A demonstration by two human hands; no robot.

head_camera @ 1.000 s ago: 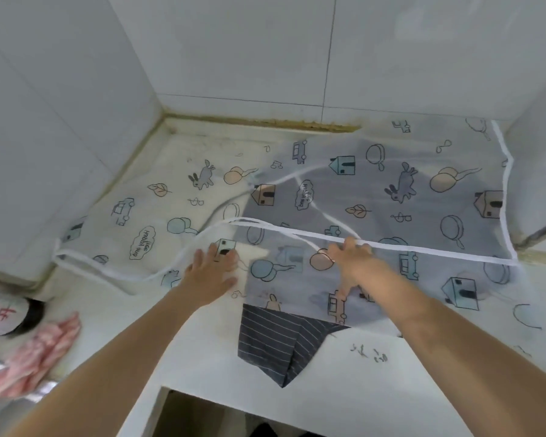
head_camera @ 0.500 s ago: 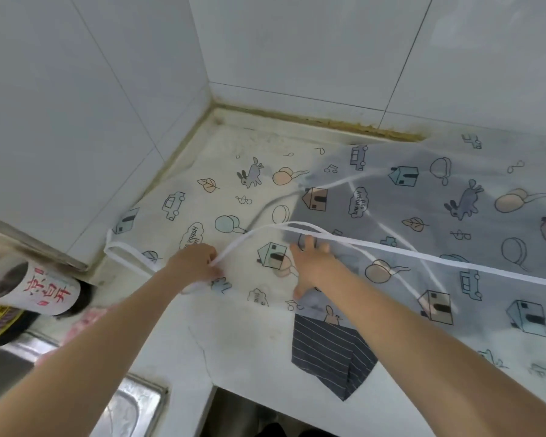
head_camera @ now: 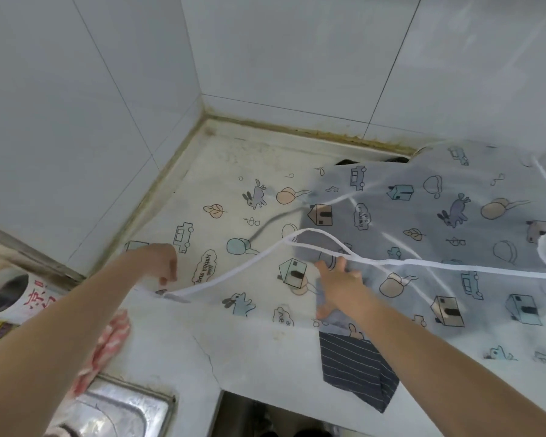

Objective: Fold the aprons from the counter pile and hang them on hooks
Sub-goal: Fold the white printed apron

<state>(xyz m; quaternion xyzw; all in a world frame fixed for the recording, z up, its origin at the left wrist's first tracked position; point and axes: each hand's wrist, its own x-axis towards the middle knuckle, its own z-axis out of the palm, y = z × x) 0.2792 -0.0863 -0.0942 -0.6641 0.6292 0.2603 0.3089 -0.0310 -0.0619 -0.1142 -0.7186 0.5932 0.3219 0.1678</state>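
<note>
Head view: one entry, translucent printed apron (head_camera: 407, 222) spread on the counter (head_camera: 259, 351).
Location: it lies under and beyond your right hand (head_camera: 339, 285), reaching left as far as your left hand (head_camera: 158, 263), over a dark striped cloth (head_camera: 353, 370) just nearer you than the right hand.
Left hand: fingers curled down at the apron's left corner; whether they pinch the white tie (head_camera: 234, 271) you cannot tell.
Right hand: fingers spread flat, pressing the sheet onto the counter.
Handling, judged: very light, limp, probably slick film; it will billow and slide, so keep one palm pinning it.
Hold, judged: take the white-bound hem or corners, not the thin middle; gather loose ties first, they snag.
</note>
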